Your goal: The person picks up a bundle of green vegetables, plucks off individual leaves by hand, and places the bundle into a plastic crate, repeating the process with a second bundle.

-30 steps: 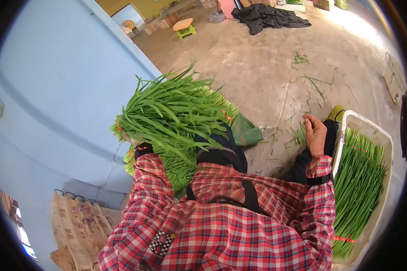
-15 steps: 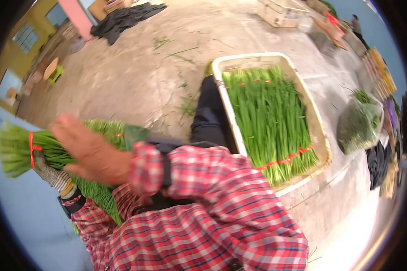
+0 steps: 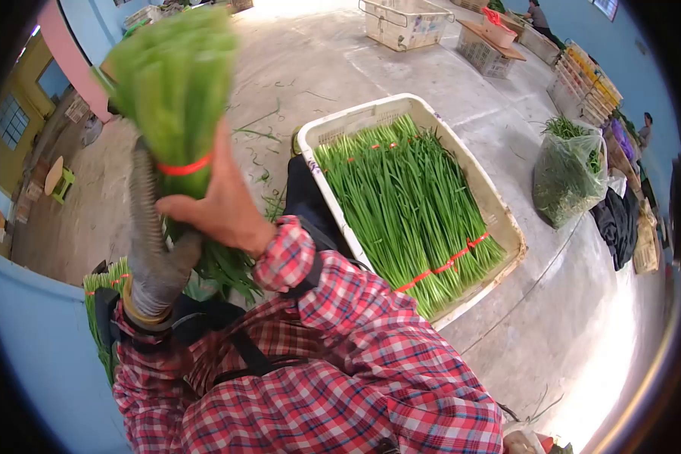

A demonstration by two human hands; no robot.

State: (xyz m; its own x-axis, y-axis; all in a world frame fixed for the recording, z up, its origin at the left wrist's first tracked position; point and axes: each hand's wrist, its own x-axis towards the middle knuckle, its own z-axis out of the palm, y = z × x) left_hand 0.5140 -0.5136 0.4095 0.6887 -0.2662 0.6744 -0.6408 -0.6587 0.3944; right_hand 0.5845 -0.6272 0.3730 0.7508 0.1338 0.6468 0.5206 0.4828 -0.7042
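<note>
A thick bundle of green chives [image 3: 175, 91], bound with a red band [image 3: 183, 166], stands upright in front of me at the upper left, its top blurred by motion. My left hand [image 3: 157, 261], in a grey glove, grips it from the left side, below and beside the band. Bare, my right hand [image 3: 231, 208] presses round its right side, some fingers hidden behind the stems. Leaves hang down below both hands. To the right, a white plastic crate [image 3: 516, 240] holds laid-flat chives [image 3: 405, 204] tied with red bands.
More banded chives [image 3: 102, 284] lie at my far left beside the blue wall. A clear bag of greens [image 3: 571, 178] sits on the floor at right, near black cloth [image 3: 619, 223]. Farther back are a white crate [image 3: 405, 29], stacked crates [image 3: 583, 85] and a seated person [image 3: 541, 19].
The chive bundle has swung from lying sideways at the left to upright nearer the middle. My right hand, earlier outspread beside it, now grips it. The view has shifted.
</note>
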